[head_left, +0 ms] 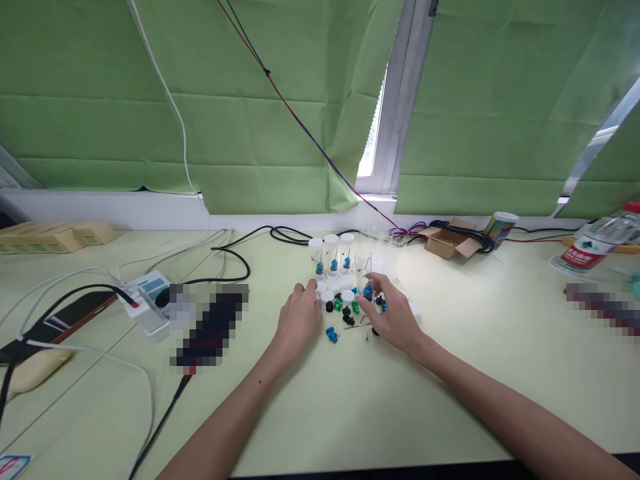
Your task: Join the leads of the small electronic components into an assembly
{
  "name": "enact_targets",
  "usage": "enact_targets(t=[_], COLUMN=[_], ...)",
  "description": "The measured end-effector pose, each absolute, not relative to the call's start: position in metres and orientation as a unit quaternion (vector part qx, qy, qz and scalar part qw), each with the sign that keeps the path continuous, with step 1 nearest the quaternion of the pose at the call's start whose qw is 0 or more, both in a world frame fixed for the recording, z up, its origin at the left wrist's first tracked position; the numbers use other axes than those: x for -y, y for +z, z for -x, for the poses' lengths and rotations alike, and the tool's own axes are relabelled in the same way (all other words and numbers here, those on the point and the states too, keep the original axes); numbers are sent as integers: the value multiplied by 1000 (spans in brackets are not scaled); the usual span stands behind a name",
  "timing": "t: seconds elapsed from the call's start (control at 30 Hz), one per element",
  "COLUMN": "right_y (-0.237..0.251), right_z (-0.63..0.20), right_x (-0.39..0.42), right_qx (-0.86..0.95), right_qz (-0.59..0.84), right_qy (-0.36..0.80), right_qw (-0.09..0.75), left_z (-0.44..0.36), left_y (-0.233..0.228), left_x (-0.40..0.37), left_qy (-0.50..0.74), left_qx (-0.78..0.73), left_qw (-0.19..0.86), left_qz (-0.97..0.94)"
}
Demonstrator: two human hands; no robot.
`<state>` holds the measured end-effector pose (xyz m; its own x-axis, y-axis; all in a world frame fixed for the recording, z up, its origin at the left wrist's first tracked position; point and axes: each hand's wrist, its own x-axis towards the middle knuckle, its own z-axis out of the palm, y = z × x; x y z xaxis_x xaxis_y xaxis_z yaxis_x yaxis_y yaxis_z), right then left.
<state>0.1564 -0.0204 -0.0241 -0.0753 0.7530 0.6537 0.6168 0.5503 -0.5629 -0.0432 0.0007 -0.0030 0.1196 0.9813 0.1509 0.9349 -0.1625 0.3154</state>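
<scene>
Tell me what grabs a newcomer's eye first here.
Both hands meet mid-table over a cluster of small coloured parts: the left hand rests by the white caps, and the right hand pinches a blue piece. Behind them stand three clear vials, under wide green blinds.

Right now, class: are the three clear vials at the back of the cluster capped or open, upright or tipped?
Capped and upright: the three clear vials stand in a row, each topped by a white cap.
</scene>
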Motion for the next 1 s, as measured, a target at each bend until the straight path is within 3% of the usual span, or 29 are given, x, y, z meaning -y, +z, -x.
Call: enact_targets(t=[0.23, 0.4, 0.53, 0.63, 1.0], right_y=[-23, -20, -22, -24, -25], right_z=[-156, -156, -156, -156, -157], right_x=[22, 24, 25, 24, 24], right_qx=[727, 740, 754, 762, 808], right_qz=[474, 468, 458, 454, 410], right_qy=[73, 98, 103, 109, 120], right_qw=[490, 473, 460, 448, 405], left_z=[44, 39, 37, 36, 34], left_y=[4, 6, 7, 8, 11], left_x=[-6, -9, -10, -9, -8], left_qy=[341, 446, 455, 473, 467], left_qx=[-593, -521, -474, -446, -394], left_qw=[129, 301, 486, 563, 634], left_qz=[-718, -663, -577, -510, -473])
